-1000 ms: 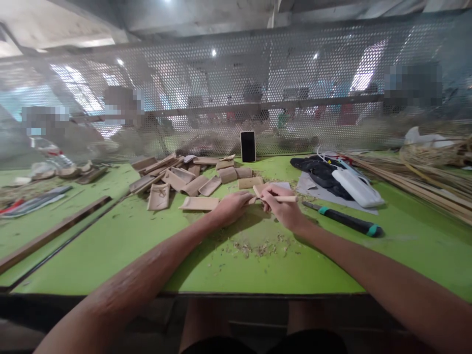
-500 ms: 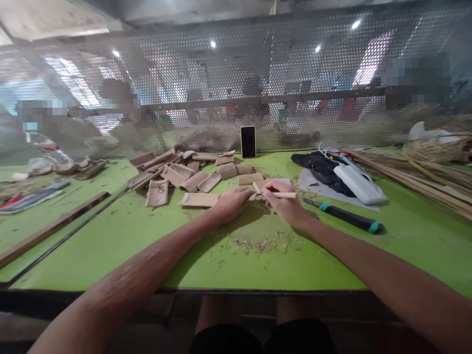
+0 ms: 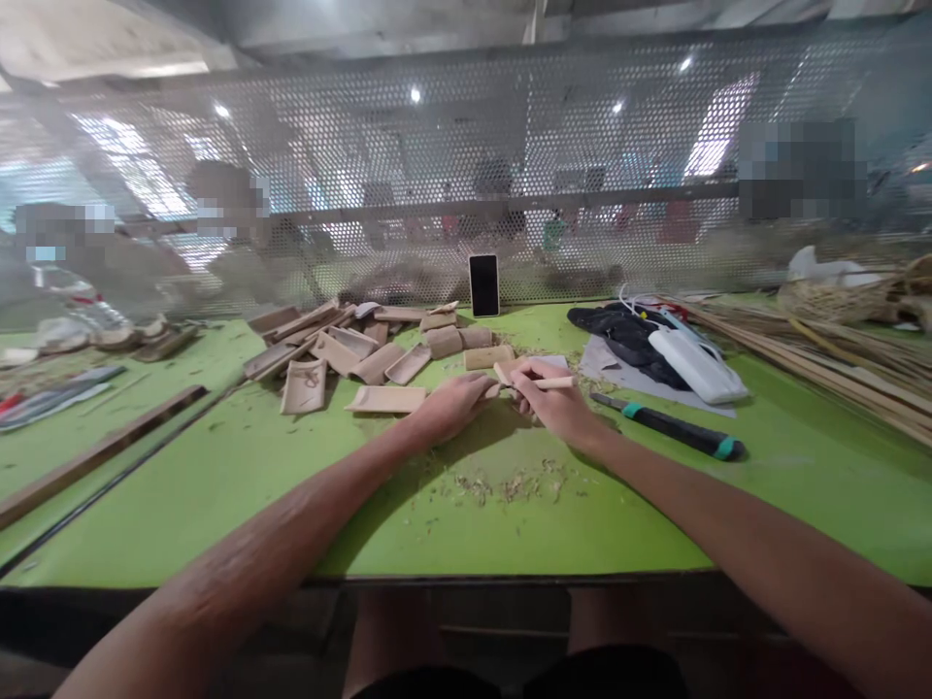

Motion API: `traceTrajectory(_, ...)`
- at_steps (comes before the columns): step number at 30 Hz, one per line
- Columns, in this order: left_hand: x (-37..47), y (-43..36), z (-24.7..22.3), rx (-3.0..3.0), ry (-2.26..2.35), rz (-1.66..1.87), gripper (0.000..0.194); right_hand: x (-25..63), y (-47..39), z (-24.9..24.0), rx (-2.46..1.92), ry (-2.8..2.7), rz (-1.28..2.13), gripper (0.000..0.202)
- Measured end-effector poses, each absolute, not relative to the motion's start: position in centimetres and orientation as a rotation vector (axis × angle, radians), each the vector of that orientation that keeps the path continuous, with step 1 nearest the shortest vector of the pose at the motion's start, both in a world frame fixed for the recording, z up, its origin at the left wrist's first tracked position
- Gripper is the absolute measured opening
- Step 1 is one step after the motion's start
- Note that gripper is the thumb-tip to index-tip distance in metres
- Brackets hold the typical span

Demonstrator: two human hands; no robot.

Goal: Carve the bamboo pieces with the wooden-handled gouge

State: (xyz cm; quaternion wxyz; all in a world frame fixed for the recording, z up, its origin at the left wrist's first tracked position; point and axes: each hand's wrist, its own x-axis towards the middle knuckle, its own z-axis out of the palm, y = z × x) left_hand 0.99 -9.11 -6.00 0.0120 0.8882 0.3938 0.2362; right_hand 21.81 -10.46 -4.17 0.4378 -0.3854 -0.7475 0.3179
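My left hand point(image 3: 452, 406) is closed on a small bamboo piece point(image 3: 493, 391), its fingers hiding most of it. Gripped like a pen in my right hand point(image 3: 557, 408) is a carving tool with a pale wooden handle point(image 3: 557, 384); the handle's end sticks out to the right. The tool's tip meets the bamboo piece between the two hands, too small to make out. Just beyond the fingers lies a short bamboo section point(image 3: 487, 357). A pale split bamboo piece point(image 3: 387, 399) rests left of my left hand. Shavings point(image 3: 516, 483) are scattered on the green table point(image 3: 582, 529) in front.
Split bamboo pieces point(image 3: 375, 364) are heaped behind on the left. To the right lie a black and teal-handled knife point(image 3: 681, 430), a white power bank-like box point(image 3: 697, 364) and black cloth point(image 3: 618, 335). A phone point(image 3: 484, 285) stands against the perforated metal screen point(image 3: 327, 233). Bamboo strips point(image 3: 815, 364) lie far right.
The view has shifted slightly, so most things sit a little further left. Both hands keep their grips close together, with only slight movement at the fingers.
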Motion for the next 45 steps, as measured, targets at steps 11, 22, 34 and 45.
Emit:
traceTrajectory(11,1.0,-9.1,-5.3,2.776,1.228,0.743,0.036,21.7,-10.4,-4.2,-0.875,-1.794,0.783,0.024)
traceTrajectory(22,1.2,-9.1,-5.3,2.764,1.256,0.673,0.032,21.8,-10.7,-4.2,-0.802,-1.891,0.710,0.025)
traceTrajectory(34,1.1,-8.9,-5.6,2.784,1.239,0.646,0.028,21.5,-11.4,-4.0,-0.888,-1.951,0.697,0.024)
traceTrajectory(45,1.1,-8.8,-5.7,2.823,1.213,0.673,0.033,21.8,-11.3,-3.3,-0.833,-1.962,0.665,0.027)
